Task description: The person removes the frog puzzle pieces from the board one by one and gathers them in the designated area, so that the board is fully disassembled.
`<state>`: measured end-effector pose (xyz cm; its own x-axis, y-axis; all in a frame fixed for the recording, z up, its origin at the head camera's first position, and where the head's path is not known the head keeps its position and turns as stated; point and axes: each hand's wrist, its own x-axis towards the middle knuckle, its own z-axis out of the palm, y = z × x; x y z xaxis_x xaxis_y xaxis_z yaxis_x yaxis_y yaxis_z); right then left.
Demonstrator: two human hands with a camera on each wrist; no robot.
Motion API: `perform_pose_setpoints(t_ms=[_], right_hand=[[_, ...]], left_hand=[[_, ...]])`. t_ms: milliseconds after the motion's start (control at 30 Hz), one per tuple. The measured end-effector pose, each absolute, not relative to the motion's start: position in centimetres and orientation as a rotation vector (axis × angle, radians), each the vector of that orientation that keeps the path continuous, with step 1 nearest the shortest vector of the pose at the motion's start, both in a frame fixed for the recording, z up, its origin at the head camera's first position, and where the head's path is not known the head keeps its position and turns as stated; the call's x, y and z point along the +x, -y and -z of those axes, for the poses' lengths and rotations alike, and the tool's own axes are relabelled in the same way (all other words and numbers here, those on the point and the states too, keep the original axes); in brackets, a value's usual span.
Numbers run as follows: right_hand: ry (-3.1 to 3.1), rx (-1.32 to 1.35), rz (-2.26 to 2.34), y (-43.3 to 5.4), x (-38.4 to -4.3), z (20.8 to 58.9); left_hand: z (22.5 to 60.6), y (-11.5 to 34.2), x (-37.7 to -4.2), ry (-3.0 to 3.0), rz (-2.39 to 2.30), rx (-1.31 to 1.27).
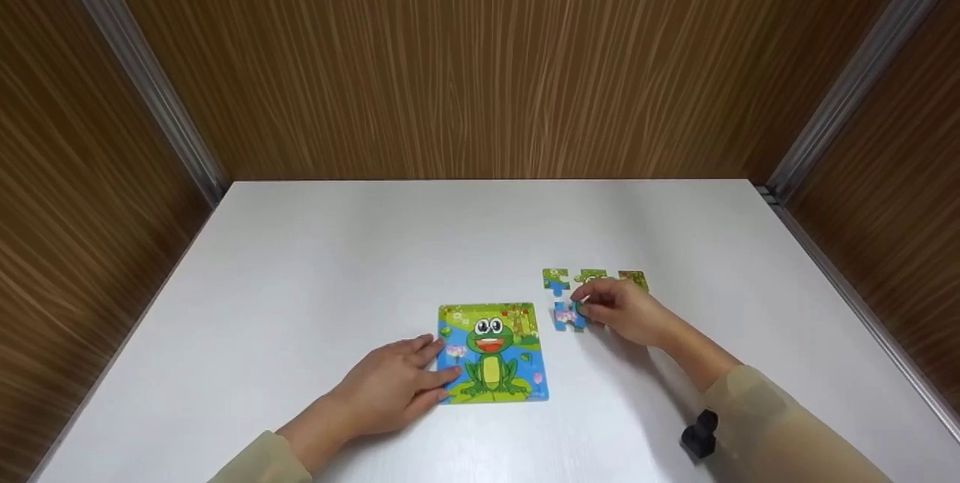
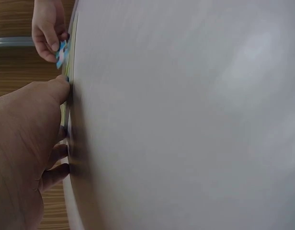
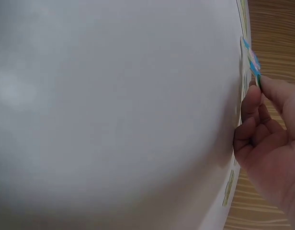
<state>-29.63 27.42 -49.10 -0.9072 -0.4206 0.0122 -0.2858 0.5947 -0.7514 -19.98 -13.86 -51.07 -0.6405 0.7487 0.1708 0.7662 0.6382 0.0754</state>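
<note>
A square frog picture puzzle (image 1: 491, 374) lies flat on the table, its picture filling the frame. My left hand (image 1: 382, 385) rests against its left side, fingers extended and fingertips over the edge. To the right of the puzzle, my right hand (image 1: 626, 310) pinches a blue puzzle piece (image 1: 564, 316) with a pink flower on it. In the right wrist view this piece (image 3: 253, 60) stands tilted between thumb and fingers, lifted at an angle. Loose green pieces lie just beyond: one with blue (image 1: 556, 279), one at the middle (image 1: 594, 274) and one at the right (image 1: 634, 277), partly covered by my hand.
The white table (image 1: 315, 258) is bounded by a wood-grain panel (image 1: 480, 63) at the back and similar panels at both sides. Metal strips (image 1: 142, 63) run along the corners. A small black object (image 1: 700, 434) sits at my right sleeve (image 1: 772, 423).
</note>
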Motion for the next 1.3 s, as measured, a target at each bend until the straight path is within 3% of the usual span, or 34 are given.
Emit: perform_pose_setpoints(t_ms=[733, 1300], right_hand=[[-2.713, -0.689, 1.037, -26.6, -29.5, 49.8], [-2.688, -0.633, 1.203, -26.9, -29.2, 48.6]], left_hand=[[51.5, 13.9, -20.1, 2.687, 0.236, -1.270], [51.3, 14.0, -20.0, 2.691, 0.222, -1.268]])
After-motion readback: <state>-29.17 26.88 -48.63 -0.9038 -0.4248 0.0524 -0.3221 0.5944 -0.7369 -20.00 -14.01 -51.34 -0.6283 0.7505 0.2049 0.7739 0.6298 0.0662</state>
